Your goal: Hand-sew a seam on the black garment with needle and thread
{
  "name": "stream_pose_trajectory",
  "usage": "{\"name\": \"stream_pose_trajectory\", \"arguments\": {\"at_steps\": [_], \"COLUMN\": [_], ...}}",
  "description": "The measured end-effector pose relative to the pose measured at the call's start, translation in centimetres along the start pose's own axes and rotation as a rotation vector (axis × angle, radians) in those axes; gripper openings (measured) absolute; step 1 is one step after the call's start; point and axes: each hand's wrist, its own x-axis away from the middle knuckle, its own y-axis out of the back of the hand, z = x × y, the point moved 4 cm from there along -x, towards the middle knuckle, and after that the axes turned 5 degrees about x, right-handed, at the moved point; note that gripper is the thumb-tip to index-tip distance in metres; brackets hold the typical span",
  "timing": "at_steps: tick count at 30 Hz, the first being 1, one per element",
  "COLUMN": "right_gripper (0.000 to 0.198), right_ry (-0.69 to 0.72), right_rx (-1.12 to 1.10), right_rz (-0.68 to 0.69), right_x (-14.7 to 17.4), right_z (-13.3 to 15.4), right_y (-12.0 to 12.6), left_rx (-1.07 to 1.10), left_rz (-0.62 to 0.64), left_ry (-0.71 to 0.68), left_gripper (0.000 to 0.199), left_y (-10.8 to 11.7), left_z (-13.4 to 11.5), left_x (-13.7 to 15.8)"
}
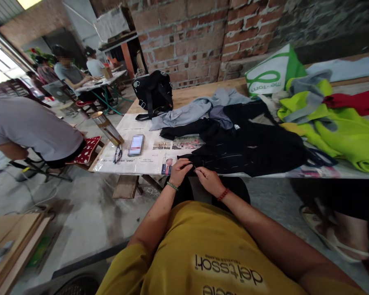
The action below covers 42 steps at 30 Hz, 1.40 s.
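A black garment (258, 151) lies spread on the table, with short white thread stitches along its near part. At its near left corner, my left hand (180, 173) is closed, pinching the edge of the black cloth between thumb and fingers. Close beside it, my right hand (209, 181) is closed in a pinch on a thin, light sliver that looks like a sewing needle. The fingertips of both hands almost meet. Any thread on the needle is too fine to make out.
Newspaper under clear plastic covers the table (144, 164). On it are a phone (136, 145), glasses (118, 154), a metal flask (108, 129), a black backpack (153, 93), grey cloth (190, 110) and yellow-green clothing (332, 131). A person (33, 127) sits at left; sandalled feet show at right.
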Motion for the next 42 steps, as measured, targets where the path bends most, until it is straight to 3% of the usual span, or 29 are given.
{"name": "stream_pose_trajectory", "arguments": {"at_steps": [9, 14, 17, 20, 25, 28, 42], "right_gripper": [0.030, 0.030, 0.031, 0.031, 0.031, 0.032, 0.029], "right_ry": [-0.003, 0.056, 0.117, 0.148, 0.161, 0.205, 0.371], "right_rx": [0.001, 0.003, 0.148, 0.388, 0.628, 0.594, 0.246], "right_rz": [-0.030, -0.202, -0.253, -0.132, 0.177, 0.248, 0.287], "right_x": [0.2, -1.2, -3.3, -5.2, -6.0, -5.8, -5.4], "right_z": [-0.2, -0.5, -0.7, -1.0, -1.8, -2.1, -1.2], "right_y": [0.1, 3.6, 6.0, 6.4, 4.0, 3.1, 3.0], "left_rx": [-0.010, -0.007, 0.010, 0.030, 0.122, 0.166, 0.078], "left_rz": [0.016, 0.052, 0.029, -0.002, 0.009, 0.028, 0.051], "left_ry": [0.014, 0.020, 0.040, 0.080, 0.162, 0.172, 0.182], "left_gripper": [0.019, 0.018, 0.020, 0.022, 0.034, 0.041, 0.019], "left_y": [0.0, 0.0, 0.0, 0.0, -0.2, -0.2, 0.0], "left_z": [0.0, 0.2, 0.5, 0.9, 0.8, 0.5, 0.9], "left_x": [0.0, 0.0, 0.0, 0.0, 0.0, 0.0, 0.1]}}
